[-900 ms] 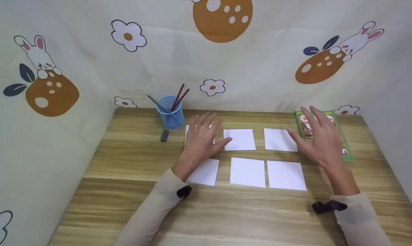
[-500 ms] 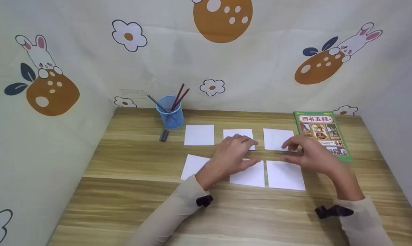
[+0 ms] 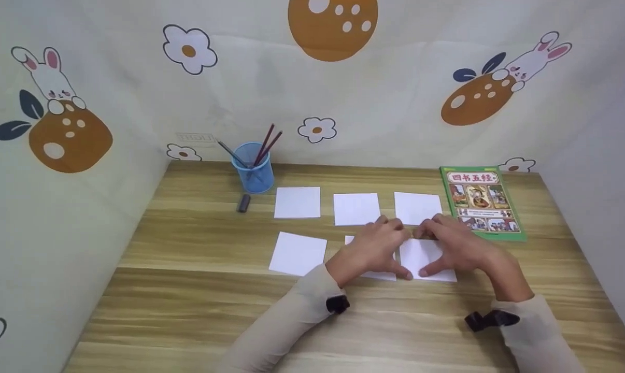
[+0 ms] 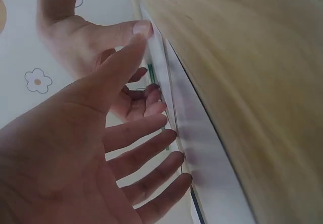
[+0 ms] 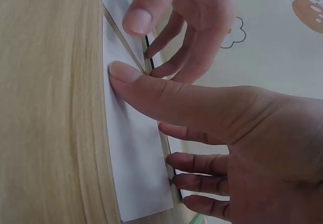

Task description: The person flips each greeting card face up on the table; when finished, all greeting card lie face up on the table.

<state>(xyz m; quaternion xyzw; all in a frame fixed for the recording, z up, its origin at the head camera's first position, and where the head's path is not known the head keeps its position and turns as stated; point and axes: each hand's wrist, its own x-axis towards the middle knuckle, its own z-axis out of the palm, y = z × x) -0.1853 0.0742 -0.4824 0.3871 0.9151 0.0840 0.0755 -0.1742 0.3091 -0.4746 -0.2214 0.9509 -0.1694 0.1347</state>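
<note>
Several white square cards lie flat in two rows in the head view. My left hand [image 3: 370,246] is over the near middle card [image 3: 382,276], covering much of it, with its thumb tip at the left edge of the near right card [image 3: 415,255]. Above that same near right card arches my right hand [image 3: 457,246], fingertips at its far edge and thumb low near its front edge. The right wrist view shows the right thumb [image 5: 126,72] on the card face [image 5: 136,153]. Fingers of the left hand [image 4: 146,158] reach fairly straight toward the cards in the left wrist view.
A blue mesh pencil cup [image 3: 254,173] holding several pencils stands at the back left, a dark eraser-like block [image 3: 243,203] before it. At the back right lies a green-bordered book [image 3: 481,204]. Patterned cloth walls [image 3: 240,93] enclose the wooden table [image 3: 188,311].
My left hand has moved right and nearer, from the left cards to the near middle one. My right hand has come down from the book to the near right card. The cards keep their layout.
</note>
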